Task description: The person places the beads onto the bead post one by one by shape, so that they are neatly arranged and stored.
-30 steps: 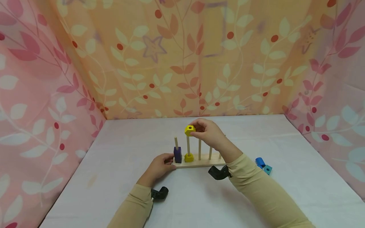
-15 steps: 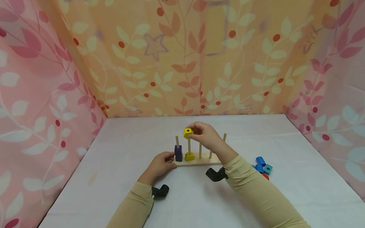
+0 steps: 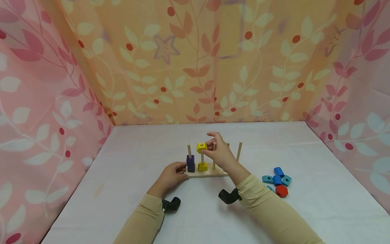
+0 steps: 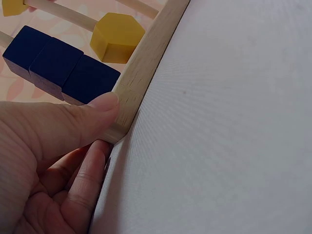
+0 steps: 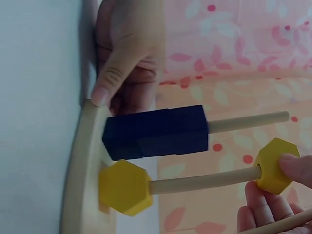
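Note:
My left hand [image 3: 171,176] grips the left end of a wooden peg stand [image 3: 207,174], its thumb [image 4: 103,109] pressing on the base. Three dark blue square blocks [image 4: 58,63] are stacked on the leftmost peg, looking purple in the head view. On the second peg, a yellow hexagonal bead [image 5: 126,187] sits down at the base. A second yellow hexagonal bead [image 5: 274,165] is at the top of that same peg. My right hand [image 3: 221,154] pinches this upper bead between thumb and fingers, with the index finger raised off it.
Bare pegs [image 3: 239,151] stand to the right, partly hidden by my right hand. Farther right on the white table lie blue cylinders [image 3: 278,171], several teal blocks [image 3: 286,180] and a red bead [image 3: 281,191]. Patterned cloth [image 3: 195,67] surrounds the table.
My right hand has lowered the upper yellow bead slightly onto the second peg, and its index finger has lifted. The loose pieces at right came out from behind the right arm. The left hand stayed put.

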Tool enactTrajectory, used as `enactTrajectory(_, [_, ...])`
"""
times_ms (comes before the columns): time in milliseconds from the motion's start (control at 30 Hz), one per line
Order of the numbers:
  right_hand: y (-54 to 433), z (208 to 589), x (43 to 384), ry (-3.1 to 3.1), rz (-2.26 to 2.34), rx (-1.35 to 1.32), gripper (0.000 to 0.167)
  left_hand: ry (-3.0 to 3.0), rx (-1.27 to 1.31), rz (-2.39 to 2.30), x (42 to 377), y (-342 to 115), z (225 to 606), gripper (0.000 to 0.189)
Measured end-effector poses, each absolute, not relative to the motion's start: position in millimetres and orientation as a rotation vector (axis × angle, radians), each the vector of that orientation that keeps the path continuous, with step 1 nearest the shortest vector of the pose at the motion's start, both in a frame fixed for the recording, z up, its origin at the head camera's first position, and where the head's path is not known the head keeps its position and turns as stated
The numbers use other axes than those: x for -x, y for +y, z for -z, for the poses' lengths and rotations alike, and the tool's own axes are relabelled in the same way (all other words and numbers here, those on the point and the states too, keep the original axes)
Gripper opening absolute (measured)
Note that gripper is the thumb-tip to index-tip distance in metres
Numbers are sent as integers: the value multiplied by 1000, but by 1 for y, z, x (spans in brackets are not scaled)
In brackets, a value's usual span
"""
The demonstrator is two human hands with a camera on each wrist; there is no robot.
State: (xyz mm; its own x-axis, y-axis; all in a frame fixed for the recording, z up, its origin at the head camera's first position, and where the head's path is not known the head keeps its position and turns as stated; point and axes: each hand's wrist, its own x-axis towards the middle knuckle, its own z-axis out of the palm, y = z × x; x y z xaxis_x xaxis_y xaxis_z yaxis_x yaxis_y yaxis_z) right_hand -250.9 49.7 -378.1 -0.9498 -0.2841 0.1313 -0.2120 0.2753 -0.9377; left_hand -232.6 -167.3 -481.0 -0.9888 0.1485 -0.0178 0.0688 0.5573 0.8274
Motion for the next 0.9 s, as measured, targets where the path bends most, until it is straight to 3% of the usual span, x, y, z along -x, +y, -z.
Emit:
enactTrajectory(100, [49, 385, 249, 2452, 1816, 424, 57, 2692, -188, -1431, 233, -167, 481, 49])
enactTrajectory(333, [46, 395, 245, 2461, 1795, 280, 27, 2693, -196, -1428, 233, -167, 481, 49])
enactTrajectory(900, [45, 428, 248, 2483, 1786, 260, 23, 2687, -178, -1426, 235, -168, 482, 50])
